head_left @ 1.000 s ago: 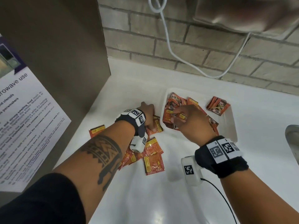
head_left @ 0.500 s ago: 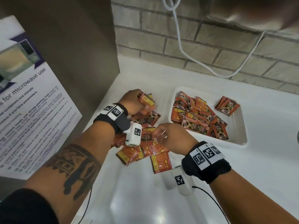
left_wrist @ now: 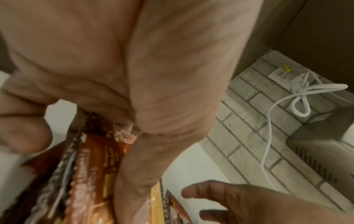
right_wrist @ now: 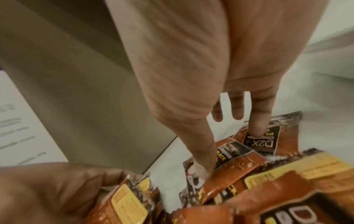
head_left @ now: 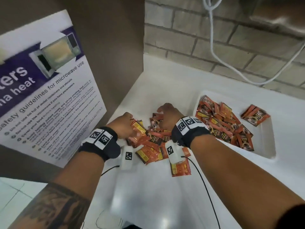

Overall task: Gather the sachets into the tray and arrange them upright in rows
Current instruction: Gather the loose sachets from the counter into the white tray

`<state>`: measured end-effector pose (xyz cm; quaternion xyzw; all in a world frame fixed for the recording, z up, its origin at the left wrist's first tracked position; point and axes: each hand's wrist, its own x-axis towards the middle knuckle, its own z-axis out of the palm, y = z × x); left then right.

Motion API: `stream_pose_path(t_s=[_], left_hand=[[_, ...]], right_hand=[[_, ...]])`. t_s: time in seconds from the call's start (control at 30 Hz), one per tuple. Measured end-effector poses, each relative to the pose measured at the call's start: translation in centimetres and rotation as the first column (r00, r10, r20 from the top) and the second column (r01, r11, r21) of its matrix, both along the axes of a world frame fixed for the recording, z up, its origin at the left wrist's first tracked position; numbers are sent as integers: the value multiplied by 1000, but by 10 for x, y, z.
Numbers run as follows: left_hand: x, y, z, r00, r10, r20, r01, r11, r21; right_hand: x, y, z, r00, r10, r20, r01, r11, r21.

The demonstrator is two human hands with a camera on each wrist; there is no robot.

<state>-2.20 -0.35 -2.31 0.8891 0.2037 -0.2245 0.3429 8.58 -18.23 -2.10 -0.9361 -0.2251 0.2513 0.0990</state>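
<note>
Several orange sachets (head_left: 156, 146) lie in a loose pile on the white counter, and one sachet (head_left: 180, 167) lies apart at the near side. My left hand (head_left: 130, 124) grips a bundle of sachets (left_wrist: 91, 166) at the pile's left edge. Beside it, my right hand (head_left: 163, 113) reaches over the far side of the pile. Its fingers (right_wrist: 256, 130) are straight and spread, with their tips touching sachets. The white tray (head_left: 272, 151) to the right holds a jumbled heap of sachets (head_left: 222, 123). A small stack (head_left: 255, 117) leans at the tray's far right.
A brown panel with a microwave safety poster (head_left: 49, 96) walls off the left. The brick wall (head_left: 181, 38) with a hanging white cable (head_left: 214, 55) closes the back. A black wrist-camera cable (head_left: 203, 179) trails over the bare counter (head_left: 148, 195) in front.
My right hand left the tray and crossed left to the far side of the counter pile. My left hand picked up a bundle of sachets and still holds it beside the pile.
</note>
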Motion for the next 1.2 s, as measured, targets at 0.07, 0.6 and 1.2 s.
stream_pose_path(t_s=[0.07, 0.6, 1.2], left_hand=[[1, -2, -2, 1000, 16, -1, -16, 1000, 2], [-1, 1, -10, 991, 97, 87, -102, 993, 56], [23, -2, -9, 988, -15, 151, -3, 993, 116]], right_hand=[[7, 7, -3, 999, 39, -5, -39, 997, -62], [10, -2, 7, 993, -74, 94, 50, 970, 238], [60, -164, 24, 636, -697, -332, 733, 413, 540]])
